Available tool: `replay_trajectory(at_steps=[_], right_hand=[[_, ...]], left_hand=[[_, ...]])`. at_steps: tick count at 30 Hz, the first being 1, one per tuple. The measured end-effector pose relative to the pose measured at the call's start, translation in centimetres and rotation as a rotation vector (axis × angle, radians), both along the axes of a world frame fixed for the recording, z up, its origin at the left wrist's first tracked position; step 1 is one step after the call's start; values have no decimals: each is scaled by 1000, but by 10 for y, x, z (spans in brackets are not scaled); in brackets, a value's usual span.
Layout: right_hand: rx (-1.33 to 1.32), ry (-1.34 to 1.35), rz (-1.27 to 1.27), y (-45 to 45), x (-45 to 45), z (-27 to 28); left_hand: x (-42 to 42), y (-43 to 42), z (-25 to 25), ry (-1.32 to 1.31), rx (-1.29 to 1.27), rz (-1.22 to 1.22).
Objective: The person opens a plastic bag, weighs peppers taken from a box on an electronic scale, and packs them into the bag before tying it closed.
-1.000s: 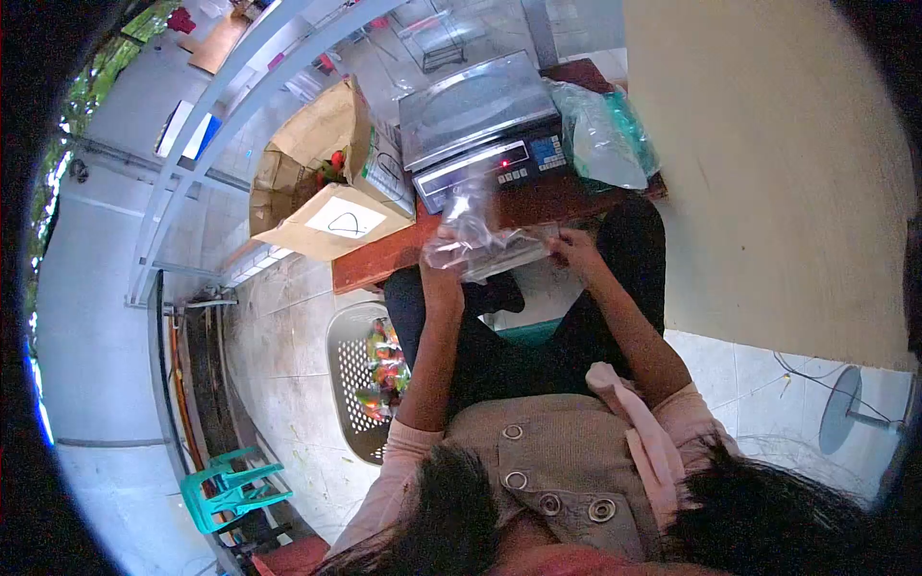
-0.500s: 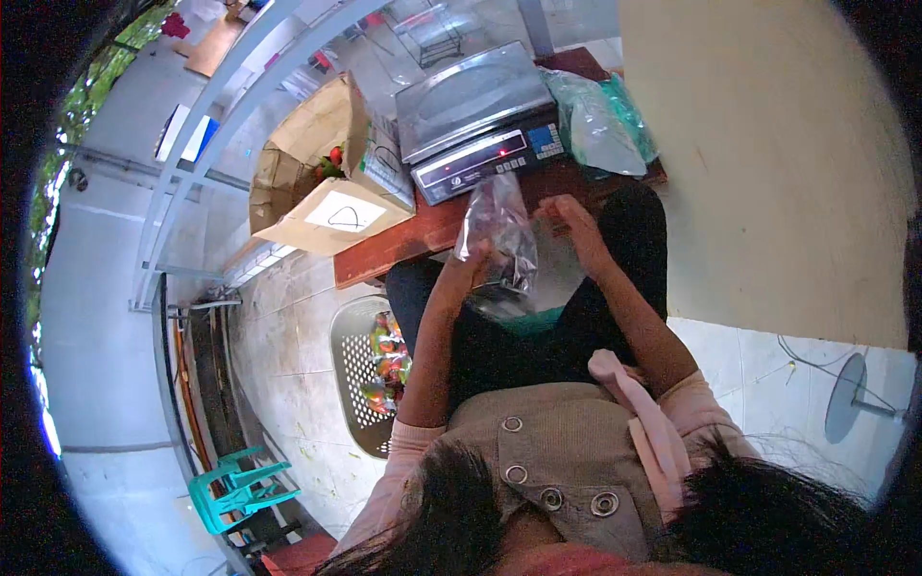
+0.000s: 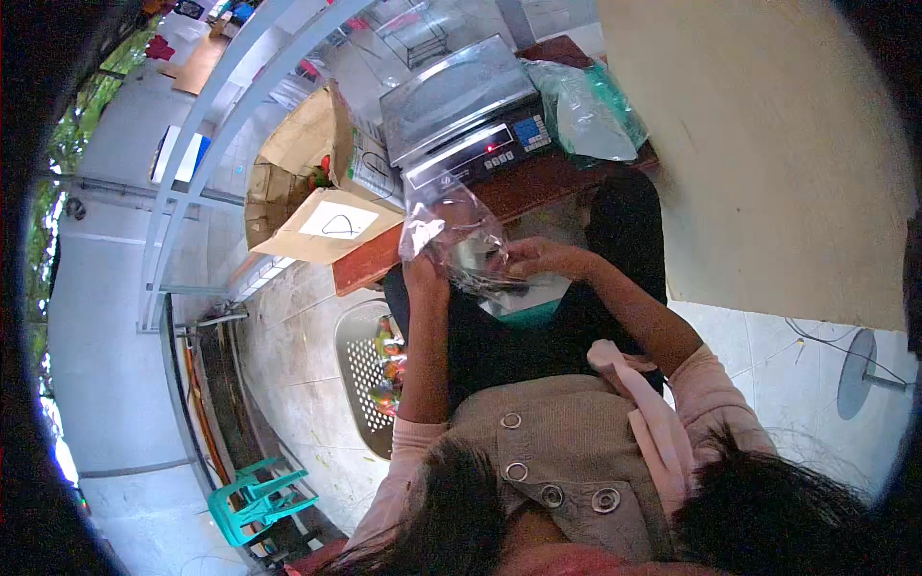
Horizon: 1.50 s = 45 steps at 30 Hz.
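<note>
A clear plastic bag [image 3: 461,235] is held up between my hands, above my lap and before the table's front edge. My left hand [image 3: 424,274] grips the bag's left side. On its right side, my right hand [image 3: 543,259] pinches the plastic with bent fingers. Just beyond the bag stands a digital weighing scale [image 3: 461,106] with a metal pan and a lit red display. Left of the scale is an open cardboard box [image 3: 322,182] with a few red and green vegetables showing inside.
Several plastic bags [image 3: 591,110] lie right of the scale on the red-brown table [image 3: 370,261]. A perforated basket [image 3: 355,360] with packed red and green produce stands on the floor at my left. Farther left is a teal plastic stool [image 3: 259,499]. A pale board [image 3: 768,144] rises at right.
My right hand has come left and taken hold of the bag. My left hand has moved left, and the bag is now spread wider between both hands.
</note>
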State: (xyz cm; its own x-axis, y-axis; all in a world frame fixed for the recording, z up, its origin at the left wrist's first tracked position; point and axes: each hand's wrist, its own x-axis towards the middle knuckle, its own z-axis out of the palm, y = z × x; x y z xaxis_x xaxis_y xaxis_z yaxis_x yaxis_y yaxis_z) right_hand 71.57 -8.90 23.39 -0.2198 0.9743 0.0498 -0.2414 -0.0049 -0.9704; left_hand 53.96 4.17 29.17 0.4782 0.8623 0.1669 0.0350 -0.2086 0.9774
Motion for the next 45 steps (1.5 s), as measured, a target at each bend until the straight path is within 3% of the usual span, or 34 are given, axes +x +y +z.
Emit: replay_trajectory(at_steps=[2, 4, 7, 8, 11, 17, 20, 23, 26, 28, 30, 32, 34, 36, 38, 41, 45], right_hand=[[40, -149, 76, 2, 4, -17], [-60, -126, -79, 3, 13, -23], [-183, -76, -228, -4, 24, -8], [-217, -57, -263, -6, 26, 0], [-233, 77, -302, -4, 30, -20], [-178, 101, -397, -5, 31, -20], [-155, -45, -430, -3, 35, -25], [-170, 112, -557, -2, 31, -26], [-146, 207, -551, 0, 30, -33], [-56, 11, -564, -2, 29, -19], [-9, -37, -553, -2, 29, -17], [-7, 60, -526, 0, 30, -24], [-53, 145, -533, -2, 31, -19], [-94, 215, -529, -3, 31, -21], [-127, 267, -514, 0, 34, -33], [-51, 290, -491, -1, 30, -21], [-63, 219, -501, 1, 28, -22]], left_hand=[[-19, 30, -42, -325, -382, 53], [-17, 20, -24, -524, -658, 88], [-29, 28, -29, -468, -549, 49], [-28, 26, -25, -581, -612, 62], [-32, 33, -29, -595, -664, 201], [-43, 35, -32, -564, -616, 213], [-25, 13, 3, -548, -643, 332], [-26, 11, -9, -545, -629, 255], [-48, 29, -53, -700, -647, -203], [-41, 21, -48, -119, -148, -8], [-33, 13, -41, -82, -177, 89], [-20, 6, -25, -591, -739, 85], [-19, -14, 0, -474, -658, 81], [-26, -10, -12, -454, -676, 78], [-47, 19, -63, -532, -791, 77], [-55, 25, -67, -490, -713, 111], [-52, 12, -41, -497, -661, 88]])
